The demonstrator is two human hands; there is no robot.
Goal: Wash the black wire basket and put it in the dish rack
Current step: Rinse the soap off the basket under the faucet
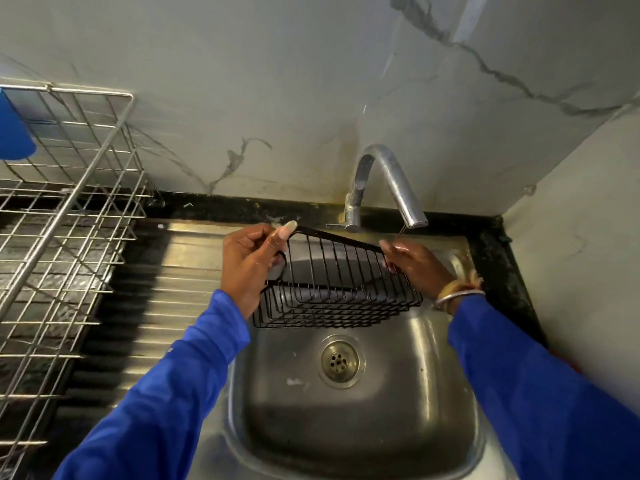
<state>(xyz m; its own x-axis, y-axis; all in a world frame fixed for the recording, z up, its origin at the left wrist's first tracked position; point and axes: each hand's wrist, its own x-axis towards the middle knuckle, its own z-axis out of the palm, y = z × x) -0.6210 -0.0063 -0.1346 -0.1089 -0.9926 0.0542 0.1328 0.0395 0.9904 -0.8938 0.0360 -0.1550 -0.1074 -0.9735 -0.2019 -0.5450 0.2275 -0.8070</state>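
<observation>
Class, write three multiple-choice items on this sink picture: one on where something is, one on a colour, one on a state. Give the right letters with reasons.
1. Where is the dish rack?
A. left of the sink
B. inside the sink
C. right of the tap

2. What colour are the sleeves?
A. red
B. blue
C. white

3. How is the wire basket held?
A. by one hand
B. by both hands
C. it lies in the sink

Key:
1 A: the dish rack stands left of the sink.
2 B: each sleeve is blue.
3 B: the left hand and right hand each grip an end of the wire basket.
</observation>
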